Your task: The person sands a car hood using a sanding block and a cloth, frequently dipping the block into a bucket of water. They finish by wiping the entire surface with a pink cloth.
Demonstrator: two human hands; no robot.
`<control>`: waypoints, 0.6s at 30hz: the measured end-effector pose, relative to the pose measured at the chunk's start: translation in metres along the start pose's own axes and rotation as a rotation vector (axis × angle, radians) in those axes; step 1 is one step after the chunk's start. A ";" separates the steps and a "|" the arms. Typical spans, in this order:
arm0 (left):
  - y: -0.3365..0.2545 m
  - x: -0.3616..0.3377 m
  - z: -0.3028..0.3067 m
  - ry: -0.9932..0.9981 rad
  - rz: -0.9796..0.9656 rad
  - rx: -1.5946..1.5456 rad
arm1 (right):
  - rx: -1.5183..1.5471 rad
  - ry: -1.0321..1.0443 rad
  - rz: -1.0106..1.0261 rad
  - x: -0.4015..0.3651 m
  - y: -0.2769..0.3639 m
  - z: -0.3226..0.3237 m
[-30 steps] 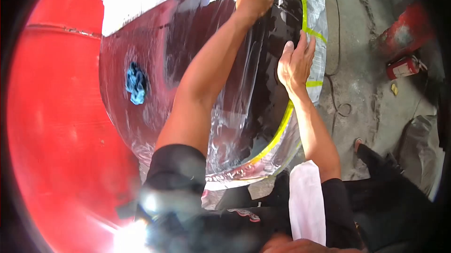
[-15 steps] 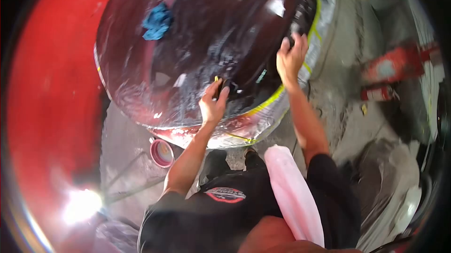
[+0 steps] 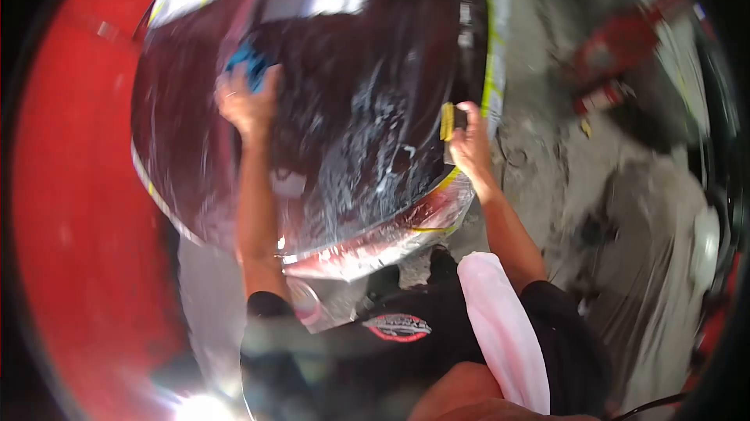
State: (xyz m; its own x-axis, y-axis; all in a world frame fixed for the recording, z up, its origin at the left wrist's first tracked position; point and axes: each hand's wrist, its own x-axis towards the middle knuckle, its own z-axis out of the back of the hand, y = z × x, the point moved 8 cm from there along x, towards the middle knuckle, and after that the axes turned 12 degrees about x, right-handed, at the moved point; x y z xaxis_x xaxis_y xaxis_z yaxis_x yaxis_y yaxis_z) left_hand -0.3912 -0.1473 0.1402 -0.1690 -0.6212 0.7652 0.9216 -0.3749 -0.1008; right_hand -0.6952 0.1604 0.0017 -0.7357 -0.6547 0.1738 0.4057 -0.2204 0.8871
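Note:
A glossy dark car panel (image 3: 328,140) with whitish wet-looking streaks lies in front of me. My left hand (image 3: 246,107) is on its far left part, fingers bent around a crumpled blue cloth (image 3: 251,60). Over the panel's right edge, my right hand (image 3: 470,144) grips a small block (image 3: 448,123), yellow on one face and dark behind. Its fingers cover part of the block. Yellow-green tape (image 3: 494,69) and clear plastic film (image 3: 367,261) border the panel.
A red surface (image 3: 86,187) stands along the left. Below the panel's lower left is a pinkish round container (image 3: 306,304), blurred. A bright lamp (image 3: 201,408) glows at bottom left. On the right are a fire extinguisher (image 3: 603,98), red equipment (image 3: 617,46) and grey sheeting (image 3: 641,265).
My left hand has gone from the panel's near middle, where it held a small dark-and-yellow item, up to the blue cloth. My right hand has come nearer along the right edge.

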 end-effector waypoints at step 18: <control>-0.221 -0.072 -0.067 0.294 -0.422 -0.465 | 0.142 -0.416 0.186 -0.037 0.002 0.016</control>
State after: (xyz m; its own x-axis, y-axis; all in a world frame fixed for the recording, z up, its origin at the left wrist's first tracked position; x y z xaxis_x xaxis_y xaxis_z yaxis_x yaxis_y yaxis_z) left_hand -0.6064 -0.0656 0.0650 -0.6284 -0.4930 0.6017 0.5216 -0.8409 -0.1442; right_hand -0.6758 0.1958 0.0039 -0.8240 -0.3221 0.4661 0.4944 -0.0069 0.8692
